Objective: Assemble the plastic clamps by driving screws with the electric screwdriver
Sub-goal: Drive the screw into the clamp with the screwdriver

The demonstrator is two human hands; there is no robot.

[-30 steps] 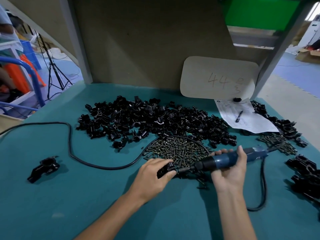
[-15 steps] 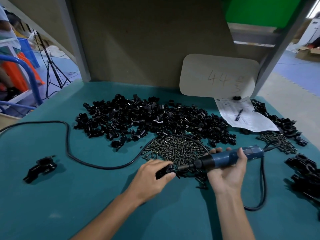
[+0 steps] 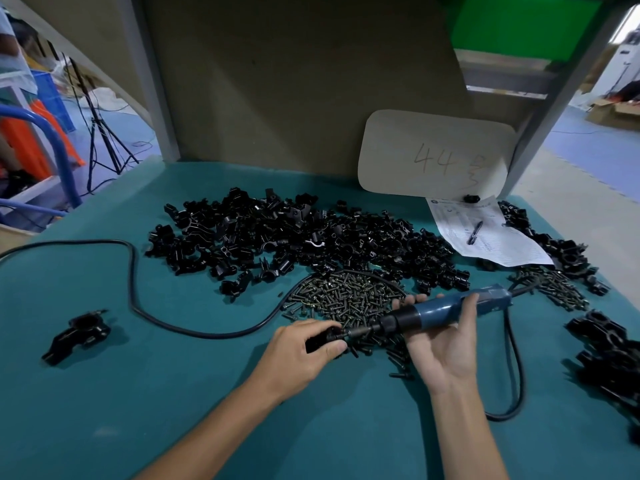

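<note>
Black clamp [image 3: 320, 341] pinched in left hand [image 3: 298, 356], screwdriver [image 3: 446, 311] gripped in right hand [image 3: 445, 356] at 3 o'clock; risks bit [image 3: 360, 330] slipping if tilted.

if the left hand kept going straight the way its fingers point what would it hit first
Most likely the screwdriver: the left hand points right, and the tool's tip is at the clamp it pinches. The screw pile lies close beside that line; depth is unclear.
</note>
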